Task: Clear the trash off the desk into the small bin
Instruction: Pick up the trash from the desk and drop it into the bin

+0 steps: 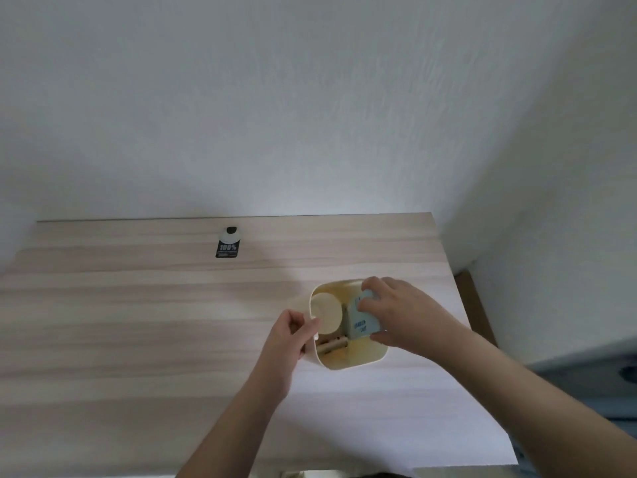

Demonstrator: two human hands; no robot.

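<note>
**Carton going into the bin, one bottle left on the desk**

The right hand (396, 312) grasps a pale blue carton (362, 322), fingers curled over its top and thumb under its lower edge, and holds it tilted in the mouth of the bin (348, 363). The carton sits partly inside, against the right half of the opening; whether it touches the bin floor cannot be told. The forearm comes in from the lower right corner of the frame, wrist bent down toward the bin.

The left hand (293, 332) is at the bin's left rim, fingers curled and pinching the edge of a paper cup (327, 312) that lies tipped in the left half of the bin. Its arm rises from the bottom centre of the frame.

Lower in the bin, below the cup and carton, some small scraps (336, 345) show; what they are is too blurred to tell.

The bin stands on the desk (138, 322), right of centre. The task looks close to done: cup, carton and scraps are in or entering the bin. What seems left is a small bottle with a dark label (228, 243), upright in the upper left of the desk, well apart from the bin and near the wall (310, 98). Whether it counts as trash is a guess; if so, it is the last item. The rest of the visible desktop shows only wood grain.
</note>
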